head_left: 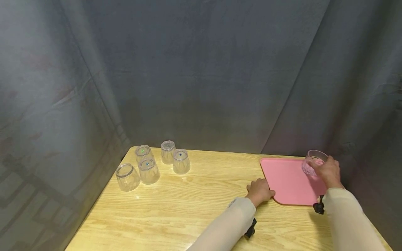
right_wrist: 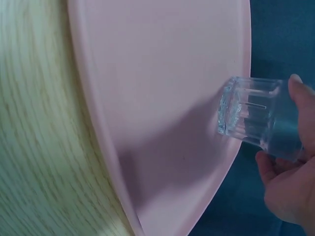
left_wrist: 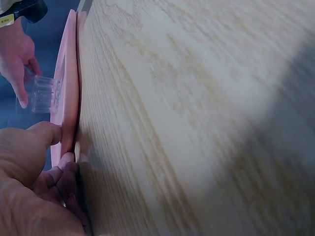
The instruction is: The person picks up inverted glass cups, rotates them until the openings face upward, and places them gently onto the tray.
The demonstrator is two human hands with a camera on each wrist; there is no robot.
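Observation:
A pink tray (head_left: 290,183) lies at the table's right side. My left hand (head_left: 260,191) pinches its left edge, thumb on the rim and fingers beneath, as the left wrist view shows. My right hand (head_left: 328,171) grips a clear glass (right_wrist: 251,113) near its mouth, over the tray's far right part. That glass is upright, its thick faceted base at or just above the tray; I cannot tell whether they touch. In the left wrist view the same glass (left_wrist: 45,93) shows beyond the tray's rim.
Several clear glasses stand upside down at the table's far left, among them one at the back (head_left: 168,152) and one to its right (head_left: 181,161). Another glass (head_left: 128,177) nearest the left edge shows a round rim on top. Grey curtains (head_left: 201,76) enclose the wooden table (head_left: 201,195).

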